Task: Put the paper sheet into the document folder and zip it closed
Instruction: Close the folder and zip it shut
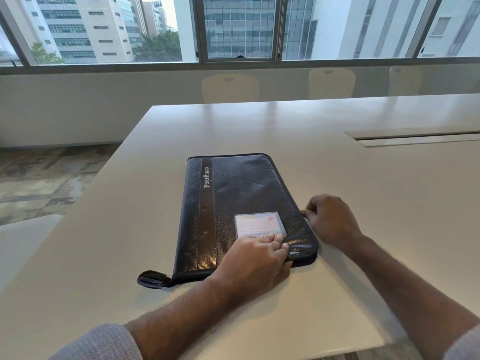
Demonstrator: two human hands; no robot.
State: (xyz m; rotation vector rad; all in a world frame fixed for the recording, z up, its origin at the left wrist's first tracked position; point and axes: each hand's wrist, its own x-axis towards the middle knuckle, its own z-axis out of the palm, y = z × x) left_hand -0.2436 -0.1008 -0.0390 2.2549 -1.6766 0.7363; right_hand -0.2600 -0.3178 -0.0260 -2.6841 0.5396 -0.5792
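Note:
A black leather document folder [241, 201] marked "PortFolio" lies flat and closed on the white table [130, 229], with a clear card pocket [259, 226] near its front right corner. My left hand [255, 263] grips the folder's near edge, fingers over the cover and thumb underneath. My right hand [328, 219] sits at the folder's right edge, fingers curled and pinching at the zipper track there; the zip pull itself is hidden. A black strap tab [153, 279] sticks out at the front left corner. No paper sheet is visible.
A long cable slot [415, 138] is set into the table at the right. Three white chairs [230, 88] stand along the far side below the windows. The table's left edge drops to patterned carpet [39, 183].

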